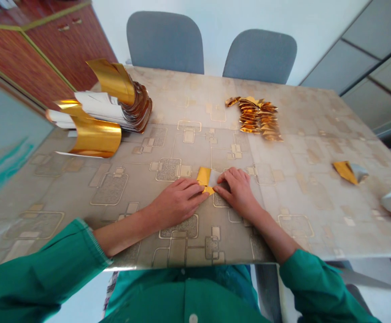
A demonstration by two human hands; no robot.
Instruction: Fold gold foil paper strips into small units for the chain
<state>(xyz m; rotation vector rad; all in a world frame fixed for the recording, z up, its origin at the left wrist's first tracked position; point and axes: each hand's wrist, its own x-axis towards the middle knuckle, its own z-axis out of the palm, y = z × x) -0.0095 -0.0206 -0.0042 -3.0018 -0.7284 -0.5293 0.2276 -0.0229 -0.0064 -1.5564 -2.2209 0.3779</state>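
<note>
Gold foil paper (204,177) lies folded on the worktop (319,134) between the person's hands, its silvery side showing. The left hand (177,202) and right hand (237,190) press on it with fingers extended, tips almost meeting, though any pinch is hard to make out. Folded gold pieces (256,117) lie ahead; curled gold-and-white sheets (97,112) stand further left.

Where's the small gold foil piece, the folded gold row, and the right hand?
Small folded gold foil piece (202,176): head view, gold face.
Row of folded gold foil pieces (256,115): head view, row's middle.
Bare right hand (237,190): head view, back of hand.
</note>
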